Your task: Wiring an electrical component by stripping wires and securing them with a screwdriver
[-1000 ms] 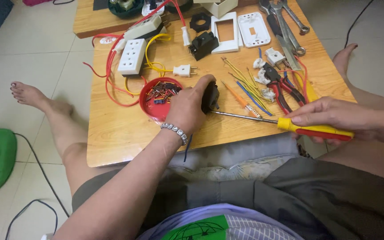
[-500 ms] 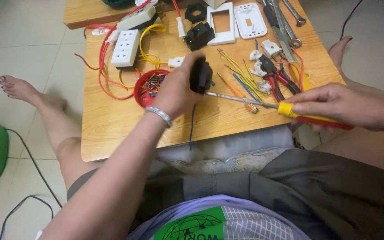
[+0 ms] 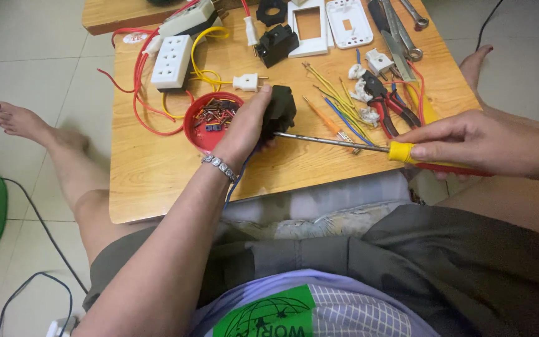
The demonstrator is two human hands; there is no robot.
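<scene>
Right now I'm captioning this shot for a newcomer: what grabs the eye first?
The left hand grips a black socket part at the table's middle, while the right hand aims a yellow-handled screwdriver into it. Just left sits a red bowl of small wire offcuts.

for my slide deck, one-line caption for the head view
Left hand grips small black plastic block; right hand aims yellow-handled screwdriver into it.

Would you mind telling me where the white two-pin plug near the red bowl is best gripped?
Grip the white plug across its body, coming from above or its left end. It lies flat with the metal pins pointing right toward the left hand, so the body is the broad, free part.
</scene>
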